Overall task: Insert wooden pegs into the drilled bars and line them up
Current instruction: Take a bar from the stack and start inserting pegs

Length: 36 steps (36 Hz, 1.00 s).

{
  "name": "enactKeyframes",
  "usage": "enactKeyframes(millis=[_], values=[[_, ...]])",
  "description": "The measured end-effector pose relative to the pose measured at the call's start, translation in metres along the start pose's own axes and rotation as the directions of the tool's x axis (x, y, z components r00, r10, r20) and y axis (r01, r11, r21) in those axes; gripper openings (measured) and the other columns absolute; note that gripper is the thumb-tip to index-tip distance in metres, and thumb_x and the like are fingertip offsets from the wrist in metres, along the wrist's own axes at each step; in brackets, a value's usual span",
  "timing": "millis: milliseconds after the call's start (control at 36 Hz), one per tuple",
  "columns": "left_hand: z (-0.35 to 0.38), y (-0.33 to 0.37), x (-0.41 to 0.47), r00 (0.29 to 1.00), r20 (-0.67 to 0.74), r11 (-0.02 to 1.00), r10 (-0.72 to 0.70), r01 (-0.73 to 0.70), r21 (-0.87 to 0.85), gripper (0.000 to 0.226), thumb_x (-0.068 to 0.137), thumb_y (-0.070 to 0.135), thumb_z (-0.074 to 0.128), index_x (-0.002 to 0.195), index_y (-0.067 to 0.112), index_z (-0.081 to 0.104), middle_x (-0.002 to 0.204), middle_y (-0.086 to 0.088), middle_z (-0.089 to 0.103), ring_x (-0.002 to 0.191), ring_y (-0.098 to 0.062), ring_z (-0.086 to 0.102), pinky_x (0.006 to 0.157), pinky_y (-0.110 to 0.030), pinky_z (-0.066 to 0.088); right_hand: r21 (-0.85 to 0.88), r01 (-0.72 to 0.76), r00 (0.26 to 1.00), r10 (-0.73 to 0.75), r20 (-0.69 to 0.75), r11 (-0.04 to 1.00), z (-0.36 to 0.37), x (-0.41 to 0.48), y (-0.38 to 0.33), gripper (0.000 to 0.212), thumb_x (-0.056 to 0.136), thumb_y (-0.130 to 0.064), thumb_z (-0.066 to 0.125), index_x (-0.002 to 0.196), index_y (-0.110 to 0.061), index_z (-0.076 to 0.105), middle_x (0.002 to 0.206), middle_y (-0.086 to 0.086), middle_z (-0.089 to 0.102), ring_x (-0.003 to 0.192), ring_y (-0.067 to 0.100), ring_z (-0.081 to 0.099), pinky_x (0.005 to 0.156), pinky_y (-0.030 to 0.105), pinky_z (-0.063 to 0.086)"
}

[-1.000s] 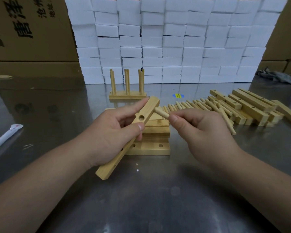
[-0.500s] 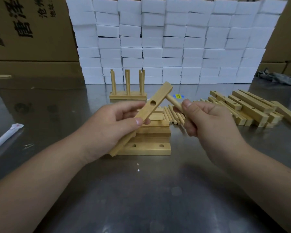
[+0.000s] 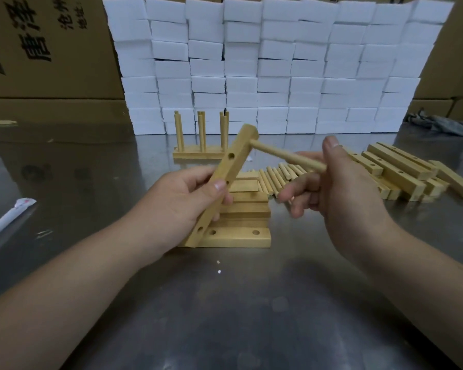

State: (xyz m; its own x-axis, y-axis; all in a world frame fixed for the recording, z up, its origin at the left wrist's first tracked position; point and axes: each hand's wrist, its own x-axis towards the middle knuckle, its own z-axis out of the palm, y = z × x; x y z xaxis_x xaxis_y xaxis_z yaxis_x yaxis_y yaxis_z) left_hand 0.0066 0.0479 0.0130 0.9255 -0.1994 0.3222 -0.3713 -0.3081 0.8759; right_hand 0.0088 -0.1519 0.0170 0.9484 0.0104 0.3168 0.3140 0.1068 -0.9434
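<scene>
My left hand (image 3: pixel 183 200) grips a drilled wooden bar (image 3: pixel 225 180), tilted with its top end up and to the right. A wooden peg (image 3: pixel 284 156) sticks out sideways from the bar's top hole. My right hand (image 3: pixel 340 188) holds the peg's free end, thumb raised above it. Behind the bar lies a stack of drilled bars (image 3: pixel 241 233) on the metal table. A finished bar with upright pegs (image 3: pixel 201 153) stands further back.
Loose pegs (image 3: pixel 275 177) lie in a row right of the stack. A pile of drilled bars (image 3: pixel 401 174) sits at the far right. A wall of white foam blocks (image 3: pixel 273 65) and cardboard boxes (image 3: pixel 46 49) closes the back. A white wrapped stick (image 3: pixel 8 217) lies at left.
The bar has been raised and tilted more upright. The peg, first held near the bar's end, now sits in the top hole and sticks out to the right.
</scene>
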Motion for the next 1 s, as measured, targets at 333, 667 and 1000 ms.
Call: enactKeyframes(millis=[333, 667, 1000], values=[[-0.006, -0.002, 0.007, 0.968, -0.135, 0.916, -0.21, 0.147, -0.375, 0.026, 0.096, 0.032, 0.044, 0.094, 0.019, 0.066, 0.083, -0.001, 0.073, 0.049, -0.008, 0.057, 0.044, -0.021, 0.047, -0.964, -0.076, 0.99, -0.094, -0.103, 0.255, -0.034, 0.033, 0.023, 0.029, 0.085, -0.039, 0.053, 0.111, -0.03, 0.063, 0.098, -0.01, 0.056, 0.087, 0.014, 0.053, 0.07, 0.029, 0.042], [-0.005, -0.005, 0.01, 0.96, -0.109, 0.877, -0.26, 0.187, -0.443, 0.029, 0.096, 0.033, 0.045, 0.099, 0.012, 0.065, 0.073, -0.003, 0.07, 0.045, -0.01, 0.053, 0.041, -0.02, 0.043, -0.999, -0.045, 0.998, -0.046, -0.046, 0.015, -0.027, 0.036, 0.038, 0.027, 0.084, -0.04, 0.055, 0.083, -0.016, 0.067, 0.082, 0.001, 0.06, 0.069, 0.019, 0.051, 0.046, 0.021, 0.029], [-0.008, -0.009, 0.014, 0.946, -0.154, 0.828, -0.284, 0.161, -0.538, 0.022, 0.096, 0.023, 0.046, 0.096, 0.009, 0.063, 0.07, -0.006, 0.069, 0.043, -0.012, 0.052, 0.039, -0.022, 0.042, -0.945, -0.052, 0.894, -0.406, -0.188, 0.322, -0.033, 0.032, 0.013, 0.016, 0.088, -0.028, 0.043, 0.09, -0.02, 0.057, 0.069, -0.008, 0.052, 0.058, 0.01, 0.046, 0.048, 0.024, 0.03]])
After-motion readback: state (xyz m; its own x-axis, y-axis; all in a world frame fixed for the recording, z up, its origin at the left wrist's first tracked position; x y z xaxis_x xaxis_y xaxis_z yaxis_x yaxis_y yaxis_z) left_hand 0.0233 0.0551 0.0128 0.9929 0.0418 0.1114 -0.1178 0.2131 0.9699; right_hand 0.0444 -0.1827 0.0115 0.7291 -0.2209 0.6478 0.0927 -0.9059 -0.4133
